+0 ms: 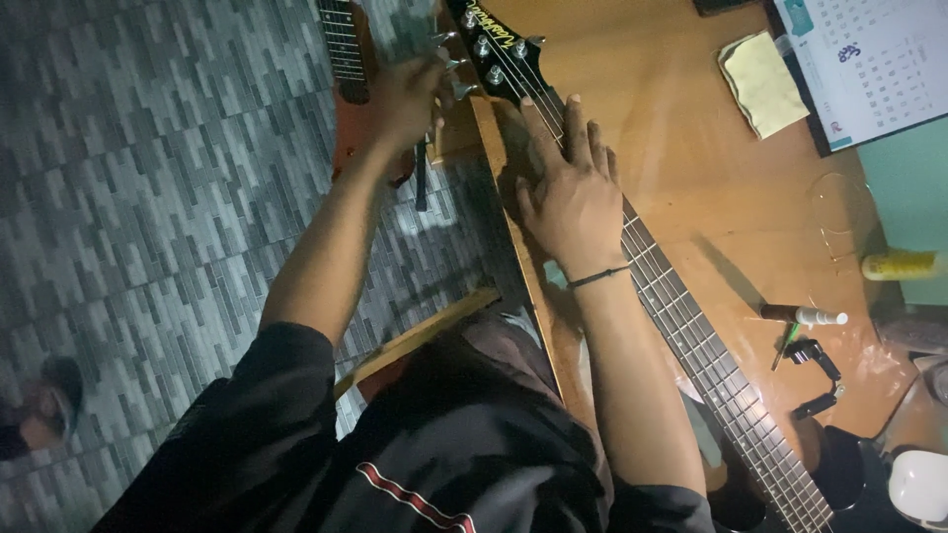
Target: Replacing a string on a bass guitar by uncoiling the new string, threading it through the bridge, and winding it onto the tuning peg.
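An electric guitar lies on a wooden table (691, 188), its neck (691, 336) running from lower right up to a black headstock (494, 49) at the table's edge. My right hand (573, 188) rests flat on the strings and fretboard just below the headstock, fingers together, a thin black band on the wrist. My left hand (405, 94) reaches past the table's edge and pinches a silver tuning peg (456, 65) on the side of the headstock.
A yellow cloth (762, 81) and a white calendar sheet (874, 59) lie at the table's far side. A small white-tipped bottle (805, 316), a black string winder (815, 375) and a yellow tube (904, 265) sit at the right. A second, reddish guitar (351, 89) stands over the tiled floor (148, 197).
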